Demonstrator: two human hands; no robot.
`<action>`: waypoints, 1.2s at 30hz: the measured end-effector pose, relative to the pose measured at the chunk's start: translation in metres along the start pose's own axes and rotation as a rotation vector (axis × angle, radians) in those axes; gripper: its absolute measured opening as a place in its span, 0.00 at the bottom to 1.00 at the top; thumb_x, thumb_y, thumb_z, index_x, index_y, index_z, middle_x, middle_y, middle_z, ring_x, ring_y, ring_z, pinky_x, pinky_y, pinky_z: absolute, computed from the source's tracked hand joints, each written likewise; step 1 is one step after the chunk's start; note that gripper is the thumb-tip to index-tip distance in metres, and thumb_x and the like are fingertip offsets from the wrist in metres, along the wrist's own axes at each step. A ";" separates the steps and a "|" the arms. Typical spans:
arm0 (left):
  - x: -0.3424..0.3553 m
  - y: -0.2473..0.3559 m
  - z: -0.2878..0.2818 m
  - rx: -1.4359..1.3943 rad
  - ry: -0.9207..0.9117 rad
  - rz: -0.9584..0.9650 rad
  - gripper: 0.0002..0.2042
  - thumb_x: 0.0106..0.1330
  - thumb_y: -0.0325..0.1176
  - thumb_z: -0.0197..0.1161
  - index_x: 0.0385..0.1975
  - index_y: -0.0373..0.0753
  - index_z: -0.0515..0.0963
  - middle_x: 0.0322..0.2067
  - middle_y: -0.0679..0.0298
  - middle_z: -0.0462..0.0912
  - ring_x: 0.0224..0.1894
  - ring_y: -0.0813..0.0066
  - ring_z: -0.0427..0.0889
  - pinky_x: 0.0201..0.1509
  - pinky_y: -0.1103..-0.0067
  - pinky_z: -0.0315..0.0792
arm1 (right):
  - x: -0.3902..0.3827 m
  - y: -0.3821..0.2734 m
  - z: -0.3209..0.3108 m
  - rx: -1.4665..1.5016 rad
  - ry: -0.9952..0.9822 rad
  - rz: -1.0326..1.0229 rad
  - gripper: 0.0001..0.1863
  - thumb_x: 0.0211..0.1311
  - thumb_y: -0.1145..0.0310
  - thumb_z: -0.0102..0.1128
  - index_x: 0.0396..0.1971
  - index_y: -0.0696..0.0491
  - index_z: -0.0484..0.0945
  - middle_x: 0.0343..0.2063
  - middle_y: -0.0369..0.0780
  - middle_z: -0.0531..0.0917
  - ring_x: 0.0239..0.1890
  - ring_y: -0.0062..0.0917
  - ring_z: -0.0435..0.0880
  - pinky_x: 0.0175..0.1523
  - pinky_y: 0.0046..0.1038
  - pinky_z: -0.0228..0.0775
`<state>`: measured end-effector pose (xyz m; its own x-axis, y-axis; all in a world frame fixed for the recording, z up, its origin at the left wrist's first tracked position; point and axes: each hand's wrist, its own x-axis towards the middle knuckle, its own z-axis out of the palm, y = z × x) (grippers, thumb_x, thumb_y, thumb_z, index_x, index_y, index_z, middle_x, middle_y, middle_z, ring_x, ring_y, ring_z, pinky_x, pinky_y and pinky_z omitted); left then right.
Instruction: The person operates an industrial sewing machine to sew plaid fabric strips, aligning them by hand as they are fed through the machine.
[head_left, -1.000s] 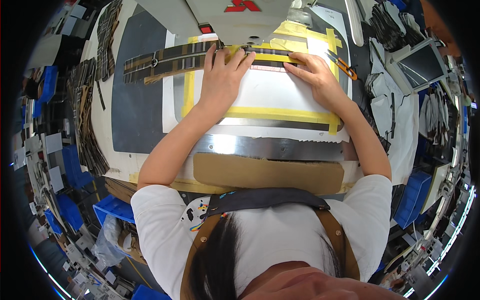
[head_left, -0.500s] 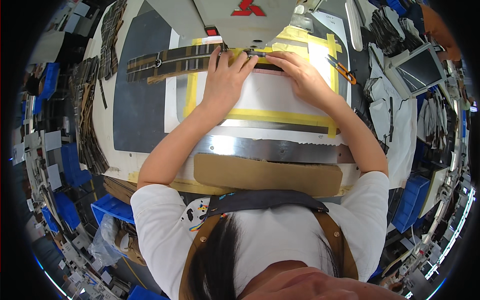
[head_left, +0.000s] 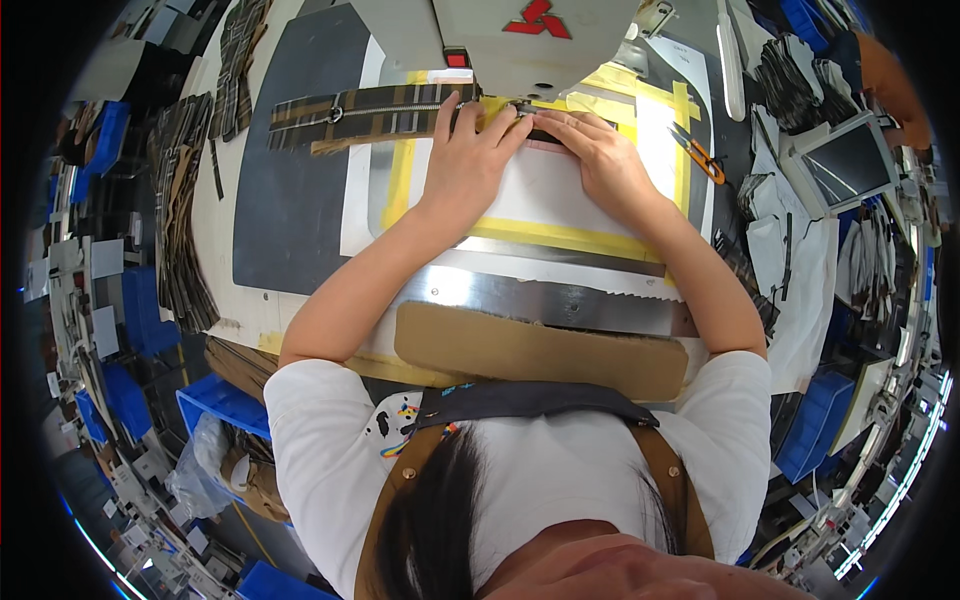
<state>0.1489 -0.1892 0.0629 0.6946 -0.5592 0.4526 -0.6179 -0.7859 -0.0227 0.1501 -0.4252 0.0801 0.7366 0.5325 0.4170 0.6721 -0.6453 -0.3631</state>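
A dark plaid fabric strip (head_left: 390,114) with a metal zipper along it lies across a yellow-taped white template (head_left: 545,190) below the sewing machine head (head_left: 550,50). My left hand (head_left: 468,165) rests on the strip's right part, fingers spread and pressing down. From the other side, my right hand (head_left: 605,155) reaches in with its fingers stretched out close together, tips on the work near the left fingertips. The zipper's slider and ring (head_left: 337,115) lie toward the strip's left end. Fingers and machine head hide the work at the needle.
Orange-handled thread snips (head_left: 705,160) lie right of the template. A screen (head_left: 840,165) stands farther right, near stacked dark fabric pieces (head_left: 790,85). Plaid pieces (head_left: 180,220) pile at the table's left. A brown padded board (head_left: 540,350) runs along the front edge.
The whole view has shifted slightly, placing the table and machine farther right. My right fingers have drawn closer together, with their tips nearer my left hand. Both hands stay on the work.
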 end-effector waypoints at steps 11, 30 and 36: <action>-0.002 -0.002 -0.002 0.000 0.028 0.030 0.27 0.59 0.24 0.64 0.61 0.48 0.81 0.62 0.69 0.81 0.60 0.58 0.76 0.80 0.50 0.55 | 0.002 -0.001 -0.004 -0.032 -0.034 0.018 0.29 0.59 0.84 0.57 0.61 0.52 0.83 0.58 0.41 0.87 0.56 0.38 0.86 0.58 0.36 0.82; -0.006 0.003 -0.006 0.039 0.005 0.028 0.28 0.58 0.25 0.65 0.63 0.45 0.79 0.63 0.66 0.79 0.61 0.58 0.76 0.80 0.52 0.56 | -0.002 -0.004 0.005 -0.111 0.055 -0.069 0.28 0.54 0.83 0.60 0.58 0.56 0.83 0.58 0.42 0.86 0.57 0.39 0.86 0.60 0.35 0.82; -0.004 0.005 -0.007 0.049 0.003 0.023 0.28 0.59 0.25 0.65 0.63 0.45 0.79 0.63 0.65 0.80 0.61 0.59 0.76 0.80 0.53 0.56 | -0.001 -0.007 0.001 -0.121 0.043 -0.074 0.28 0.53 0.83 0.61 0.58 0.56 0.83 0.58 0.41 0.86 0.54 0.37 0.85 0.57 0.35 0.82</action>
<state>0.1404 -0.1885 0.0674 0.6791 -0.5770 0.4538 -0.6151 -0.7847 -0.0772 0.1449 -0.4204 0.0817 0.6798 0.5584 0.4754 0.7082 -0.6683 -0.2278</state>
